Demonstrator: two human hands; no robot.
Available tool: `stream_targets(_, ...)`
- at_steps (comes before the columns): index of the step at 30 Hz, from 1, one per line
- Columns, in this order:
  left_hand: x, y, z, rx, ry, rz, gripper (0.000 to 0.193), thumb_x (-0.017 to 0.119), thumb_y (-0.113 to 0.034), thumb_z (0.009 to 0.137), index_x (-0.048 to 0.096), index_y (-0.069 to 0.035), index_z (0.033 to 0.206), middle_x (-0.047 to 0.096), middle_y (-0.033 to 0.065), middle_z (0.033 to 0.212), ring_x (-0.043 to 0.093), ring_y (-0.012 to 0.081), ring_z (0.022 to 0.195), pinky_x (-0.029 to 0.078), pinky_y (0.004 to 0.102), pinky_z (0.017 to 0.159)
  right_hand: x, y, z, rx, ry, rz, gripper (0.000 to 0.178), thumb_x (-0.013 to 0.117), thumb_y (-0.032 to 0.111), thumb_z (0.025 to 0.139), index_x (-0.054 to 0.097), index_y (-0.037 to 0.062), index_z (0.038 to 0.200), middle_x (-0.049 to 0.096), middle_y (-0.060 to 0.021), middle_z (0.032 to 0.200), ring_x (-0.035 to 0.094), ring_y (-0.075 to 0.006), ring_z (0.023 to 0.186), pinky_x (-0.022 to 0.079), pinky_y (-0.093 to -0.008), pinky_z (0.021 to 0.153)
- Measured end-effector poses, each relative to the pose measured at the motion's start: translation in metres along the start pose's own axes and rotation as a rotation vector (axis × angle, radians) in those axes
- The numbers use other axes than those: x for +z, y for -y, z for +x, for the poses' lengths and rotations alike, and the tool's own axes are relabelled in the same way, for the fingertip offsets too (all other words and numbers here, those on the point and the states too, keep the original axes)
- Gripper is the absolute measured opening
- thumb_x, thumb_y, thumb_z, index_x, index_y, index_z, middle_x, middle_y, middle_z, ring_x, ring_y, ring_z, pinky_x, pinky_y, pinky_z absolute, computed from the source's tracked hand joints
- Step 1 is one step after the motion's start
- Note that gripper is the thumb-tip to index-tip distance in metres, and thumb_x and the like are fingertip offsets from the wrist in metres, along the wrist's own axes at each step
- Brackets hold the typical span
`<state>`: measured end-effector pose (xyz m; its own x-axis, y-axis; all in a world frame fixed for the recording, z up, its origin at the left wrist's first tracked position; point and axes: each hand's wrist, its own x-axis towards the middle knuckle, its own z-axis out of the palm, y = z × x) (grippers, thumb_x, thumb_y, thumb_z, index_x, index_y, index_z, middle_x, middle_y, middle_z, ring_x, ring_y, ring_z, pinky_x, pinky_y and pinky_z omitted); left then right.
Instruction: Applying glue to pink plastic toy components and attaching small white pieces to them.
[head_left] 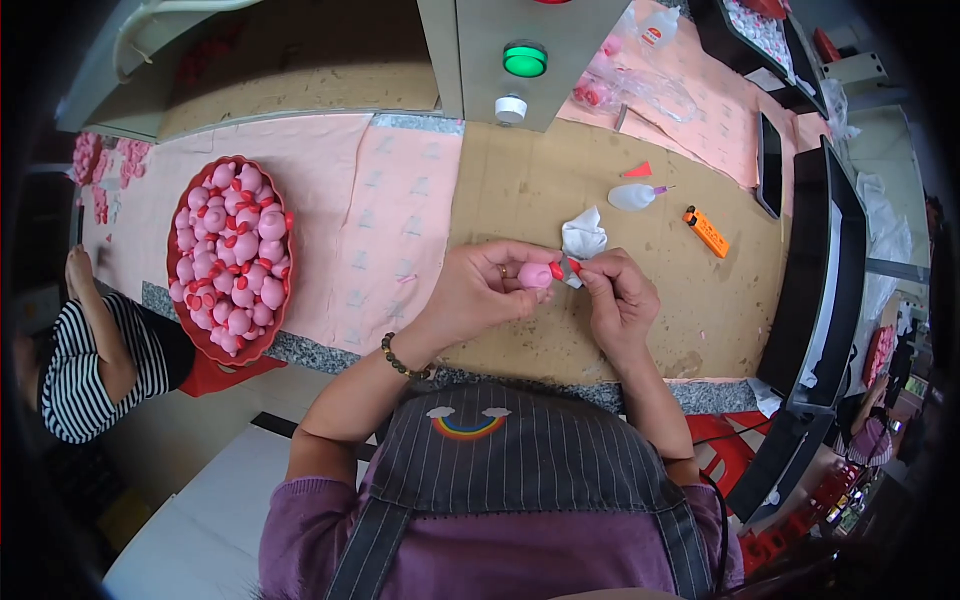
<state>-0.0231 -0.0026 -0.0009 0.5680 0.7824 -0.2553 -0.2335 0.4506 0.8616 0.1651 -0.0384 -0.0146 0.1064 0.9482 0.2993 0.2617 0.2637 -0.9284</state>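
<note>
Over the brown cardboard mat, my left hand [470, 292] pinches a small pink toy figure [534, 275] with a red part on its right side. Close beside it, my right hand [622, 300] is closed, thumb against fingers, on a small red piece; a greyish bit shows between the two hands, too small to make out. Just beyond the fingertips lies a crumpled white cloth [584, 233]. Farther off are a small squeeze bottle [632, 197] with a purple needle tip, a red triangular piece [636, 169] and an orange tool [707, 232], perhaps a cutter.
At the left stands a red scalloped basket [180, 300] heaped with pink and red figures. A grey machine panel [505, 90] with a green button rises at the back. Black trays [850, 215] line the right side, near a dark phone [769, 165]. Another person [105, 350] sits far left.
</note>
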Motion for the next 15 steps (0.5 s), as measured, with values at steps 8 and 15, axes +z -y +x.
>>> stream_targets(8,0.007,0.022,0.002,0.106,-0.061,0.18,0.034,0.065,0.005,0.076,0.058,0.004,0.108,0.063,0.0066,0.102,0.06,0.0079,0.087,0.051,0.0212,0.076,0.019,0.032,0.009,-0.39,0.11,-0.244,0.015,0.061,-0.012,0.069,0.061,-0.0033,0.081,0.059,-0.012,0.073,0.06,-0.0248,0.061,0.048,-0.0302,0.054)
stream_targets(15,0.014,0.024,-0.001,0.167,-0.18,0.3,0.022,0.069,0.002,0.073,0.063,0.003,0.093,0.064,0.0012,0.081,0.059,0.0032,0.07,0.05,0.0181,0.062,-0.001,0.009,-0.001,-0.131,0.118,-0.183,0.012,0.059,-0.012,0.072,0.06,-0.0034,0.08,0.059,-0.0116,0.072,0.058,-0.0211,0.061,0.046,-0.0267,0.054)
